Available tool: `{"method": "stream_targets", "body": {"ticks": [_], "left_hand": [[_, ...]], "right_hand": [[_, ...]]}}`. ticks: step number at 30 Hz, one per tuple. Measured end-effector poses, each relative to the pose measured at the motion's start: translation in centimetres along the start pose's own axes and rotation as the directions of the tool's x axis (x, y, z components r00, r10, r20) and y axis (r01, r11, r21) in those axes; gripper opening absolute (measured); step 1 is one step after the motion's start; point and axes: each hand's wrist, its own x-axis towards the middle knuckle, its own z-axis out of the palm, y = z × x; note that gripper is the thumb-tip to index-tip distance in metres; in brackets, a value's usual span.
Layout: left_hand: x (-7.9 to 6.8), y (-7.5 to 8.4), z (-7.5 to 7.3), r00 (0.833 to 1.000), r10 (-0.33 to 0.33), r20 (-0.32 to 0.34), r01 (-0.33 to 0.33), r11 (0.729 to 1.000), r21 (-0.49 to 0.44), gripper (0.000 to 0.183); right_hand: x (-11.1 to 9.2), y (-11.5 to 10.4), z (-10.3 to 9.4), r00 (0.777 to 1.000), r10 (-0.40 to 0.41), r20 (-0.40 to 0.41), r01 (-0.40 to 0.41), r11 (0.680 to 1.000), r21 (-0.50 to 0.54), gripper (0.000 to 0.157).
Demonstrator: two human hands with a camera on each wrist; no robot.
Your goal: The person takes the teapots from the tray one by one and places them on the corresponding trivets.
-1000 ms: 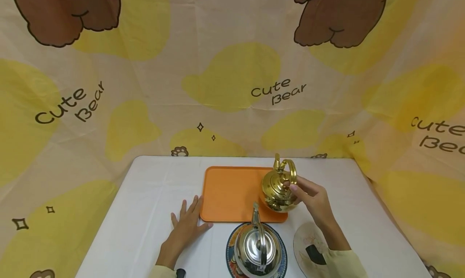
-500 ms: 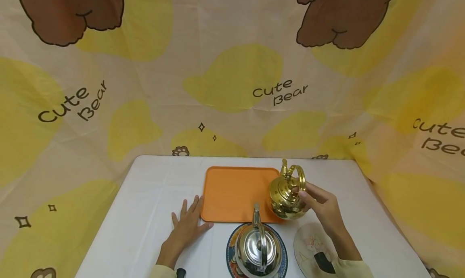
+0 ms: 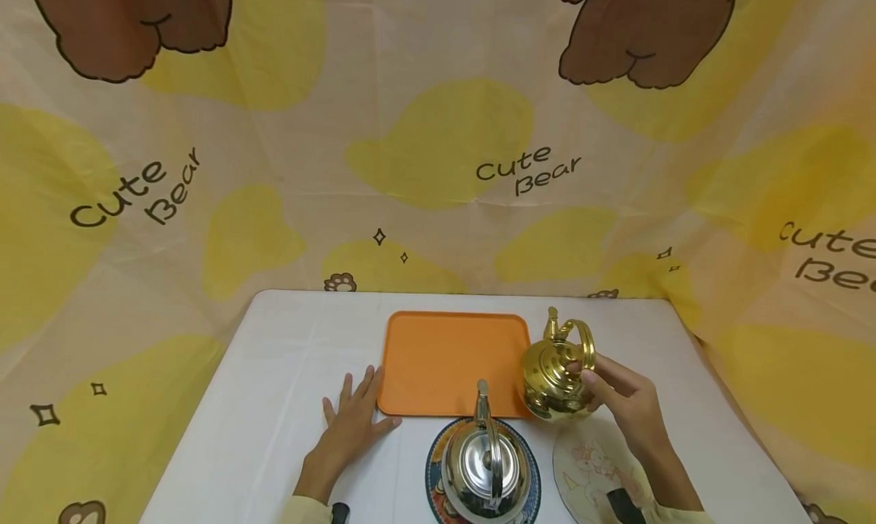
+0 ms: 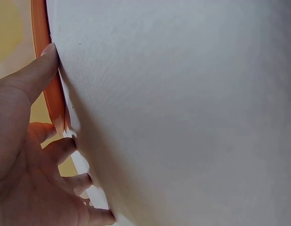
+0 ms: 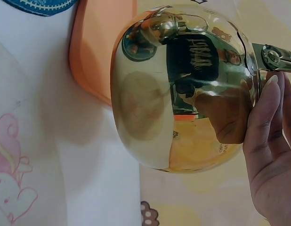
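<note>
My right hand (image 3: 631, 410) grips the handle of a shiny gold teapot (image 3: 553, 387), its spout pointing away from me. The pot hangs above the table by the right end of an orange tray (image 3: 448, 364); in the right wrist view its mirror-like body (image 5: 183, 141) fills the middle, with fingers at the handle's base. At the tray's left end my left hand (image 3: 347, 433) rests with spread fingers, and the left wrist view has the thumb against the orange rim (image 4: 55, 103). Nothing is held in it. The gold pot's underside is hidden in the head view.
A silver teapot (image 3: 472, 478) stands on a round blue-rimmed mat (image 3: 434, 471) in front of the tray. To its right lies a pale round mat (image 3: 571, 463) with a pink drawing, partly under my right forearm. A printed cloth (image 3: 424, 144) hangs behind the white table (image 3: 274, 372).
My right hand has carried the gold teapot rightward and toward me, from above the tray to beside its right end. The left hand, tray and silver teapot stay put.
</note>
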Motion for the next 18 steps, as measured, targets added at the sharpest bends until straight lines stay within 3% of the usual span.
{"method": "stream_targets", "body": {"ticks": [18], "left_hand": [[0.0,0.0,0.0,1.0,-0.002,0.002,0.002,1.0,0.008,0.1]], "right_hand": [[-3.1,-0.4,-1.3,0.998,0.029,-0.056,-0.026,0.998,0.056,0.034]]}}
